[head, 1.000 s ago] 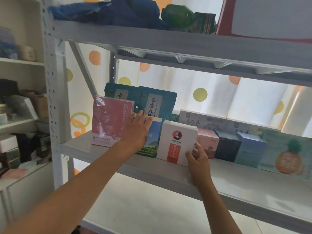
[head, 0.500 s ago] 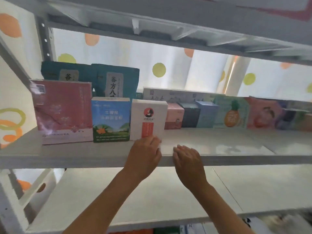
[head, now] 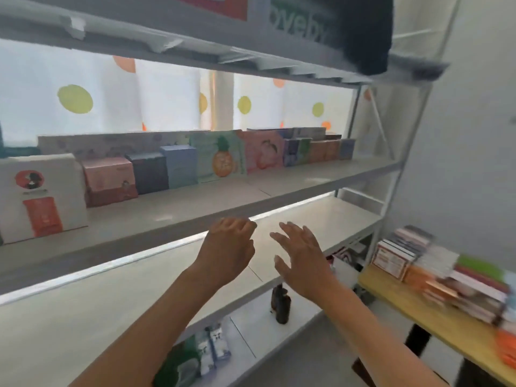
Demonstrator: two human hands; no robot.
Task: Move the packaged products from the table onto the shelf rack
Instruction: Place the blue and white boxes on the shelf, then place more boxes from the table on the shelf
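Observation:
Both my hands hang empty in front of the grey shelf rack (head: pixel 178 219), just below its middle board. My left hand (head: pixel 227 248) has loosely curled fingers; my right hand (head: pixel 301 255) has its fingers spread. On the middle board stands a white box with a red label (head: pixel 42 196) at the far left, then a pink box (head: pixel 109 180), a dark box (head: pixel 149 173), a light blue box (head: pixel 180 166), a pineapple pack (head: pixel 219 156) and a peach pack (head: pixel 264 150). At the right, several packaged products (head: pixel 435 266) lie stacked on a yellow table (head: pixel 446 328).
The lower shelf board (head: pixel 315 216) runs behind my hands. Below it stand a dark bottle (head: pixel 280 305) and some packets (head: pixel 206 350). The top board carries a dark box (head: pixel 363 32). A white wall is at the right.
The view has swung right, bringing the table into sight. Both hands have left the white box and the shelf edge and dropped lower, the right hand spreading its fingers.

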